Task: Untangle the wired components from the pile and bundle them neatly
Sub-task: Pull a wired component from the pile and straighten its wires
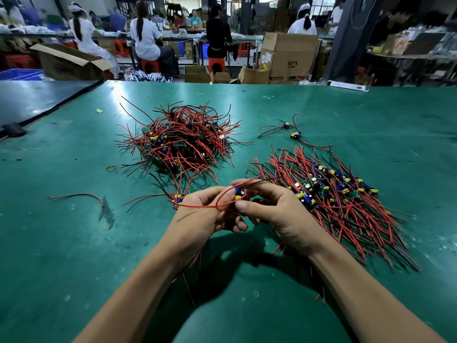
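Pinching one wired component (239, 193), both hands (207, 209) hover mid-table (74, 231).

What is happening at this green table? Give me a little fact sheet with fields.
surface: green table
unsorted: tangled pile of red and black wired parts, far centre
sorted: laid-out pile, wires roughly parallel, right of the hands
held: wired component, a red wire looping from it
hands: left hand and right hand both hold it, fingers curled
extra: rubber band, left of the tangled pile
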{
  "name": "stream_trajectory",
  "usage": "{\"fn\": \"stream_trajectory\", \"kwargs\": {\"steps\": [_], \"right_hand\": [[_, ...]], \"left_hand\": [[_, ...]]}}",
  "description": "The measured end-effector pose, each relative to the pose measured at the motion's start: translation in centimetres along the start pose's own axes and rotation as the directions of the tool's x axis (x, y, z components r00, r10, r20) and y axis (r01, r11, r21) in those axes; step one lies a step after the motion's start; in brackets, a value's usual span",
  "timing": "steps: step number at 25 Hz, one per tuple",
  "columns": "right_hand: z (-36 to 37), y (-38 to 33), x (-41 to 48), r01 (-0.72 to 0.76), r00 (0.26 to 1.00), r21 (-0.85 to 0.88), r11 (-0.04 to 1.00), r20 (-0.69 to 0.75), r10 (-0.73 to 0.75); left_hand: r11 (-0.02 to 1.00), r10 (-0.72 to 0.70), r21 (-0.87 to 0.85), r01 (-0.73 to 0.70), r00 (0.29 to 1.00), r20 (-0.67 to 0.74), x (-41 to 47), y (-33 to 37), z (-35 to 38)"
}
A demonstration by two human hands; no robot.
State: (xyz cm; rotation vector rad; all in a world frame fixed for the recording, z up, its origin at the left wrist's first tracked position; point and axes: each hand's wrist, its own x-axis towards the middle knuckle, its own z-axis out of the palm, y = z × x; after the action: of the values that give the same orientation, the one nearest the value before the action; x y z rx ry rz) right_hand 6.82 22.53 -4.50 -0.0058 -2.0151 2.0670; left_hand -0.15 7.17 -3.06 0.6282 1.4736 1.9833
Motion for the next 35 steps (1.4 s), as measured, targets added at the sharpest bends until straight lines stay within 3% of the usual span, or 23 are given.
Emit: {"fn": "stream_trajectory", "kwargs": {"steps": [4, 8, 14, 19, 21, 25, 28, 31, 35], "right_hand": [[0.3, 0.0, 0.3, 0.005, 0.974, 0.028, 1.0, -0.228, 0.001], [0.8, -0.9, 0.3, -0.143, 0.964, 0.263, 0.954, -0.182, 0.194], [1.5, -1.3, -0.1, -0.219, 0.972, 0.009, 0.976, -0.085, 0.219], [1.8, -1.0, -0.7, -0.089, 0.983, -0.275, 0.957, -0.181, 0.04], [1.5, -0.7, -0.5, -0.106, 0.974, -0.311, 0.944, -0.222, 0.036], [1.1, -0.7, -0.2, -0.103, 0.989, -0.113, 0.988, -0.121, 0.089], [0.4, -0.8, 0.0, -0.123, 0.972, 0.012, 0.992, -0.202, 0.123], [-0.2, -0.9, 0.4, -0.107, 0.916, 0.22, 0.97, -0.357, 0.182], [0.7, -0.9, 0.7, -0.151, 0.893, 0.432, 0.889, -0.326, 0.31]], "left_hand": [[1.0, -0.018, 0.014, 0.018, 1.0, 0.025, -0.3, -0.2, 0.2], [0.999, -0.034, 0.033, 0.031, 0.995, 0.094, -0.6, -0.3, 0.1], [0.994, -0.084, 0.071, 0.084, 0.996, -0.012, -0.5, -0.6, 0.8], [0.927, 0.143, 0.364, -0.093, 0.983, -0.113, -0.4, -0.9, 0.5], [0.887, 0.168, 0.452, -0.094, 0.978, -0.125, -0.4, -0.9, 0.5], [0.951, -0.054, 0.302, 0.059, 0.998, -0.026, -0.3, -0.5, -0.1], [0.944, -0.164, 0.307, 0.122, 0.98, 0.113, -0.6, 0.2, -0.3], [0.926, -0.206, 0.35, 0.139, 0.965, 0.163, -0.7, 0.5, 0.0], [0.913, -0.161, 0.39, 0.118, 0.984, 0.08, -0.9, 0.1, 0.5]]}}
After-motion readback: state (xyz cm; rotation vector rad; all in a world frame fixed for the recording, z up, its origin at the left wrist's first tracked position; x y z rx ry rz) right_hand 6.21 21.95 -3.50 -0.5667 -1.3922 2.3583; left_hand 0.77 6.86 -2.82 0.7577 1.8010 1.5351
